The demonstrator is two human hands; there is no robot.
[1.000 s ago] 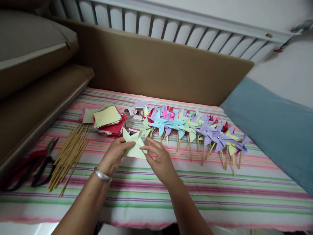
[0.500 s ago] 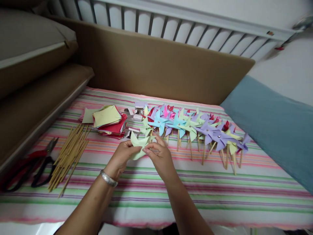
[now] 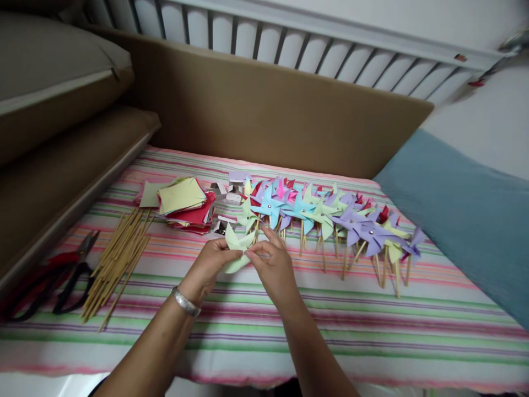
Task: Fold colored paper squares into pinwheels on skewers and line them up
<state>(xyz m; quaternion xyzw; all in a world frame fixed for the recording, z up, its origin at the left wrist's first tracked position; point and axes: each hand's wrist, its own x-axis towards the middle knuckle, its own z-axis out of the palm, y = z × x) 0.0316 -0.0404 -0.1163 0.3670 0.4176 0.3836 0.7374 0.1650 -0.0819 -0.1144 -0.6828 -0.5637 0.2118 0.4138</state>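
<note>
Both hands pinch a pale-green folded paper pinwheel sheet (image 3: 236, 248) above the striped cloth (image 3: 372, 325): left hand (image 3: 210, 264) at its 8 o'clock, right hand (image 3: 275, 264) at 4 o'clock, fingertips closed narrowly on its pointed flaps. Thin bamboo sticks (image 3: 118, 264) lie at 9 o'clock.

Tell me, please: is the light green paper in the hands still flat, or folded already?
Folded. The light green paper shows pointed flaps curling toward its middle, pinched there between the left hand and right hand.
</note>
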